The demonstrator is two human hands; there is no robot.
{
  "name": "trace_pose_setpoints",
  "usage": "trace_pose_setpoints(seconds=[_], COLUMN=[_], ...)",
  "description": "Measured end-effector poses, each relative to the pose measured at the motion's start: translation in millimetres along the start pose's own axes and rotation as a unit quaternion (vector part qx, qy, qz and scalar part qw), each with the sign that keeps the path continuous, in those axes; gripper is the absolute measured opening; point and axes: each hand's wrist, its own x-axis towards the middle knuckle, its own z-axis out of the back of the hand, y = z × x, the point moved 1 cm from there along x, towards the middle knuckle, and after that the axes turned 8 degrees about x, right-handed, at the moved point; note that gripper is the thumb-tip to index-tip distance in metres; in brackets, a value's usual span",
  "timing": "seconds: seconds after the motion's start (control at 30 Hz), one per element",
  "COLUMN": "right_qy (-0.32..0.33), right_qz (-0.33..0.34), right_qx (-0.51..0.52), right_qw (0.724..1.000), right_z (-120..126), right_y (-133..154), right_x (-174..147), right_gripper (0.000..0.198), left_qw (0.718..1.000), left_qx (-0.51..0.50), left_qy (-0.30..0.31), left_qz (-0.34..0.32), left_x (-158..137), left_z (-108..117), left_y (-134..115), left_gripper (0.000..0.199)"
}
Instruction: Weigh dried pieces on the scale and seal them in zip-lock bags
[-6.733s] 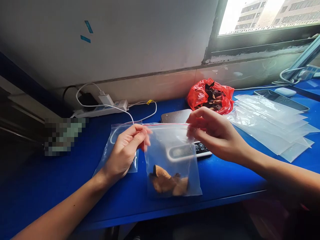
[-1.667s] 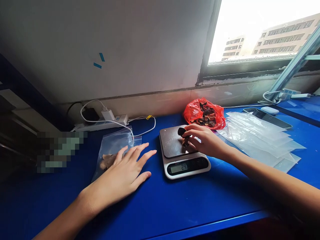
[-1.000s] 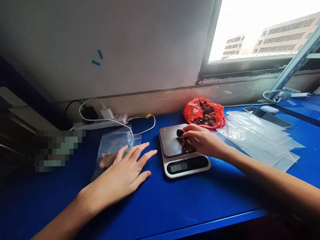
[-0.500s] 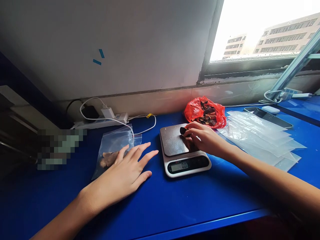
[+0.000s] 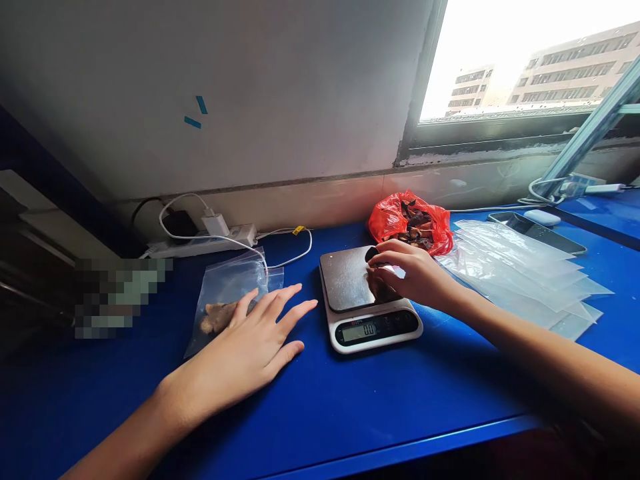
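A white digital kitchen scale (image 5: 345, 283) with a shiny metal plate stands on the blue table, its display reading 0.0. Over the plate's right side, my right hand (image 5: 413, 273) has its fingers bent together, a small dark dried slice (image 5: 371, 254) at their tips. The hand partly hides how the slice is gripped. My left hand (image 5: 250, 340) is open, fingers spread, resting over the lower right of a clear zip bag (image 5: 225, 277). Brown dried pieces (image 5: 218, 317) show inside that bag. Behind the scale, a red plastic bag (image 5: 387, 217) lies open, full of dark dried slices.
A fan of clear plastic bags (image 5: 520, 273) lies right of the scale, with a phone (image 5: 535, 232) and a white case (image 5: 543, 217) behind. At the back left are a power strip (image 5: 195, 247) and white cables. The table's front edge (image 5: 415, 453) runs close below.
My right hand has shifted slightly right and back over the plate, with the dark slice at its fingertips. My left hand stays where it was; the display still reads 0.0.
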Motion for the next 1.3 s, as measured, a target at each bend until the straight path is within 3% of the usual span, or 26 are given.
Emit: trace_pose_setpoints(seconds=[0.3,0.93,1.3], right_qy=[-0.038,-0.057,-0.042], right_qz=[0.003,0.007,-0.004], right_qx=[-0.004,-0.012,0.061], right_qw=[0.999,0.998,0.997], right_z=[0.8,-0.8,4.4], right_y=[0.5,-1.9,8.7], right_x=[-0.2,-1.9,0.9], right_gripper=[0.014,0.013,0.024], left_qw=[1.000,1.000,1.000], left_qx=[-0.005,-0.002,-0.006], left_qy=[-0.008,-0.005,-0.003], left_qz=[-0.004,-0.004,-0.001], left_x=[-0.6,-1.3,-0.5], left_z=[-0.6,-2.8,-0.7], left_y=[0.3,0.0,-1.2], left_gripper=[0.051,0.051,0.051])
